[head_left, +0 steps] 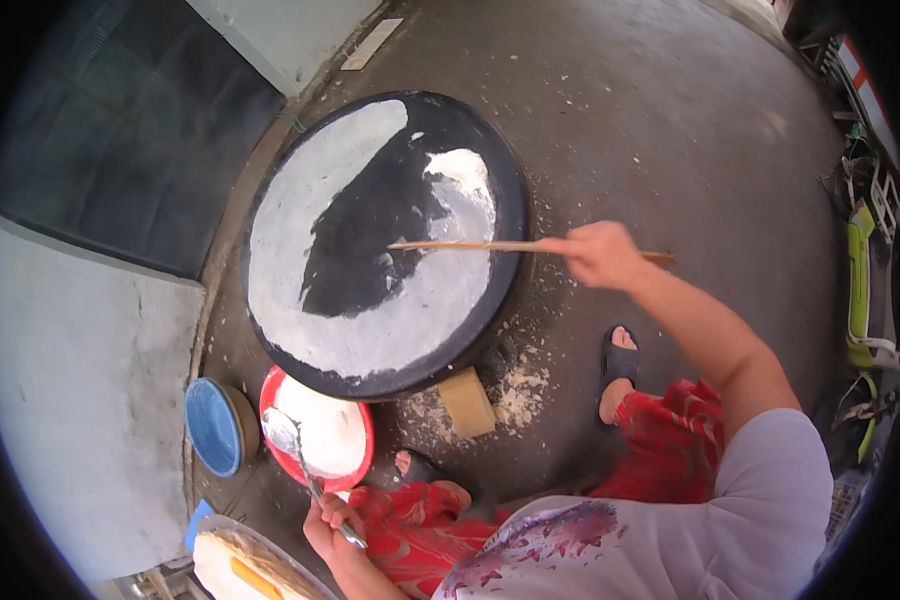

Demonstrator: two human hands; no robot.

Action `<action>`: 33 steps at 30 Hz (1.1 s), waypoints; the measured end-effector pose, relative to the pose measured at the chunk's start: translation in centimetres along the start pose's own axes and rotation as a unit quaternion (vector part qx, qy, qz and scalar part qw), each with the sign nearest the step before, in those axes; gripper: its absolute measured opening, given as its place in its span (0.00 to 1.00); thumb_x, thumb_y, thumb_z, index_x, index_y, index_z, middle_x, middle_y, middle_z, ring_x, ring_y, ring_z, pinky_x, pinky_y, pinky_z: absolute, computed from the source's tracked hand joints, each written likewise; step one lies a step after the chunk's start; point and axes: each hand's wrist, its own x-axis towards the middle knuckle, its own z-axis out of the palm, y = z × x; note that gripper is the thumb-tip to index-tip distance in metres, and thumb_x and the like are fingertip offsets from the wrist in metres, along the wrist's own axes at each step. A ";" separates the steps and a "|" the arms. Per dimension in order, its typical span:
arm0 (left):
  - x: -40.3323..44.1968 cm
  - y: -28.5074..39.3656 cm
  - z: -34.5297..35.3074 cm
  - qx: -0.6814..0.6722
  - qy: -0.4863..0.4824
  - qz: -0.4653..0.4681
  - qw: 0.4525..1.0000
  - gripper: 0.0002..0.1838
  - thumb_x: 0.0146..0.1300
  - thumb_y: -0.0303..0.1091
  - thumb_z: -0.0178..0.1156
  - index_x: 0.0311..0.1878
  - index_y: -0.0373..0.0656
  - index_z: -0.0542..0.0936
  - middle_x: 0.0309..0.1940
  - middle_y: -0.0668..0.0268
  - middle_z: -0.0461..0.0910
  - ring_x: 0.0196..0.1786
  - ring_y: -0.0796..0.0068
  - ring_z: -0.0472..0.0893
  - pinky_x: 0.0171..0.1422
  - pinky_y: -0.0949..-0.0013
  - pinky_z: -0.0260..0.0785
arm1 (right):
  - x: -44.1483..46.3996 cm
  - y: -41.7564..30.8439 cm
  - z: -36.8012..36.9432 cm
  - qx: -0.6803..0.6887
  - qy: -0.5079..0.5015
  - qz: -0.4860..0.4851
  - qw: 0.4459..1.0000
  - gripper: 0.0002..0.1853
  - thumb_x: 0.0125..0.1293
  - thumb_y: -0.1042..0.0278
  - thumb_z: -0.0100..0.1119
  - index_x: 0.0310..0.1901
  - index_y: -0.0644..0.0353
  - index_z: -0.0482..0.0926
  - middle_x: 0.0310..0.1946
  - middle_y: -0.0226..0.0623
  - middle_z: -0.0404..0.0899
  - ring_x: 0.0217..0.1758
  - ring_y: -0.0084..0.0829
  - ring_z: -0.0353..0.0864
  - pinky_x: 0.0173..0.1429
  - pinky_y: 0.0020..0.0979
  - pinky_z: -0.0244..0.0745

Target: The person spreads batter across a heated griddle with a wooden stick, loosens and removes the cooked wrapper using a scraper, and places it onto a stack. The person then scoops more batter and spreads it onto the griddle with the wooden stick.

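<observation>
My right hand (602, 254) is closed around a thin wooden spreading stick (515, 246). The stick reaches over the large round black griddle (355, 235), its far end near the middle. White batter (345, 340) lies in a wide curved band on the griddle, with a thicker heap toward the far right. In my left hand (330, 522) is the handle of a metal ladle (310, 482). Its bowl, coated white, is over the red basin (369, 445) of white batter beside the griddle.
A blue-lined bucket (213, 428) stands left of the basin. Below it is a stack of flat pale rounds (225, 565) with an orange-yellow object (257, 578) on top. A yellowish block (467, 403) and crumbs lie by the griddle. Walls border the left; several items line the right edge.
</observation>
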 end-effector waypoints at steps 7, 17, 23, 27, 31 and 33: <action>0.7 -1.1 1.2 0.010 -0.015 -0.024 1.000 0.12 0.65 0.34 0.37 0.27 0.40 0.64 0.16 0.69 0.63 0.15 0.81 0.64 0.15 0.78 0.56 | 10.2 5.1 2.8 -0.108 0.067 0.113 0.985 0.23 0.47 0.71 0.52 0.48 0.36 0.77 0.18 0.33 0.71 0.25 0.37 0.76 0.30 0.38 0.71; 0.2 -2.1 2.6 0.091 0.009 0.023 0.996 0.12 0.68 0.34 0.35 0.32 0.40 0.65 0.17 0.69 0.59 0.14 0.80 0.57 0.14 0.79 0.51 | 12.8 9.9 3.0 -0.171 0.063 0.064 0.981 0.24 0.47 0.73 0.52 0.48 0.37 0.76 0.20 0.33 0.71 0.27 0.37 0.75 0.33 0.36 0.72; 1.0 -1.7 1.9 0.095 -0.022 0.017 0.995 0.13 0.68 0.34 0.35 0.36 0.38 0.68 0.17 0.68 0.60 0.14 0.79 0.57 0.14 0.79 0.50 | 12.7 8.4 2.9 -0.041 0.003 0.091 0.995 0.27 0.49 0.74 0.50 0.51 0.33 0.74 0.26 0.32 0.72 0.36 0.37 0.75 0.40 0.34 0.71; 0.2 -2.1 2.9 0.067 0.002 0.003 0.998 0.15 0.67 0.33 0.35 0.46 0.35 0.69 0.18 0.68 0.60 0.15 0.80 0.57 0.15 0.78 0.50 | 10.4 13.7 1.2 -0.154 -0.024 0.159 0.975 0.27 0.51 0.75 0.51 0.52 0.33 0.73 0.31 0.31 0.71 0.42 0.31 0.73 0.44 0.33 0.68; 0.6 -1.7 2.7 0.052 -0.008 -0.015 0.999 0.16 0.67 0.32 0.35 0.49 0.34 0.69 0.18 0.68 0.61 0.16 0.79 0.59 0.16 0.78 0.51 | 18.9 10.6 5.2 -0.214 -0.025 0.171 0.961 0.28 0.56 0.73 0.47 0.59 0.36 0.66 0.43 0.36 0.69 0.48 0.34 0.72 0.47 0.38 0.67; 0.5 -2.2 3.1 0.060 -0.012 -0.002 0.998 0.16 0.67 0.32 0.35 0.49 0.34 0.69 0.19 0.68 0.61 0.16 0.79 0.59 0.16 0.78 0.51 | 23.2 6.9 6.5 -0.126 -0.070 0.186 0.972 0.28 0.55 0.78 0.45 0.59 0.44 0.65 0.43 0.41 0.69 0.47 0.42 0.74 0.49 0.41 0.70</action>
